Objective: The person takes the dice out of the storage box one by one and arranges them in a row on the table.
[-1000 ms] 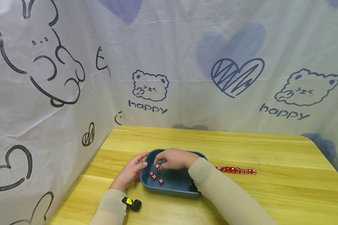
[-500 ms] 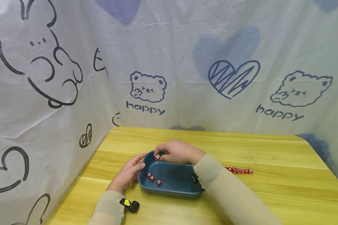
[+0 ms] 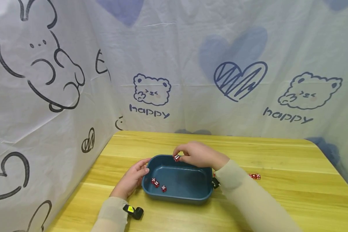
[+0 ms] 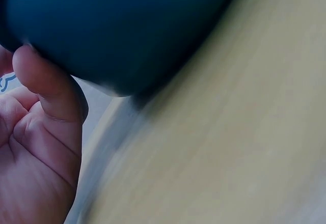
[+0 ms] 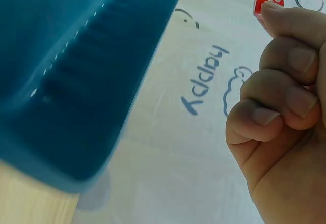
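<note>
Three red dice (image 3: 157, 185) lie in the left part of the blue tray (image 3: 178, 195), whose left end the left hand (image 3: 132, 178) steadies with curled fingers on the rim. Over the far rim, the right hand (image 3: 198, 154) pinches one die (image 3: 177, 158) at its fingertips. A row of dice (image 3: 254, 176) lies on the table (image 3: 278, 199) to the right. The carry seems under way; placing it beside that row would need careful alignment.
</note>
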Motion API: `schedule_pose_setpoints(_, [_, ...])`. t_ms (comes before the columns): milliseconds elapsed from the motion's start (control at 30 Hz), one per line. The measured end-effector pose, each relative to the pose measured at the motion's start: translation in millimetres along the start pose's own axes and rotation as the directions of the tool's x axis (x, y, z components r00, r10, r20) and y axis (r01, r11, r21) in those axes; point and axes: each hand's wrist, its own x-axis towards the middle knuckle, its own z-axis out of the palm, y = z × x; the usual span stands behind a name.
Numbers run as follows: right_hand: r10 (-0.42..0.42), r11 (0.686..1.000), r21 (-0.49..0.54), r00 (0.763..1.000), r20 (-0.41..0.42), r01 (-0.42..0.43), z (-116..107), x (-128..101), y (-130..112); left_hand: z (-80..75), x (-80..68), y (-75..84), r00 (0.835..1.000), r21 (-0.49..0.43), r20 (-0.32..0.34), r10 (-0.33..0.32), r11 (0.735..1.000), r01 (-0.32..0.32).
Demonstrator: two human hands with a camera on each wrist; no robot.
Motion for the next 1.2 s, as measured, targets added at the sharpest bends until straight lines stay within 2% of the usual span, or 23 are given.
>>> schedule_pose_setpoints(633, [0.178, 0.983, 0.046, 0.984, -0.007, -0.178, -10, -60, 40, 0.4, -1.9, 3.4, 1.000, 0.021, -0.014, -0.009, 1.000, 0.009])
schedule_pose_setpoints(867, [0.211, 0.976, 0.065, 0.977, -0.039, -0.209, -8, -78, 58, 0.7, -4.8, 2.1, 1.000, 0.029, -0.021, -0.005, 1.000, 0.005])
schedule_pose_setpoints(1200, [0.310, 0.948, 0.103, 0.947, -0.081, -0.301, -5, -118, 84, 0.1, -2.9, 1.8, 1.000, 0.025, -0.027, 0.002, 1.000, -0.001])
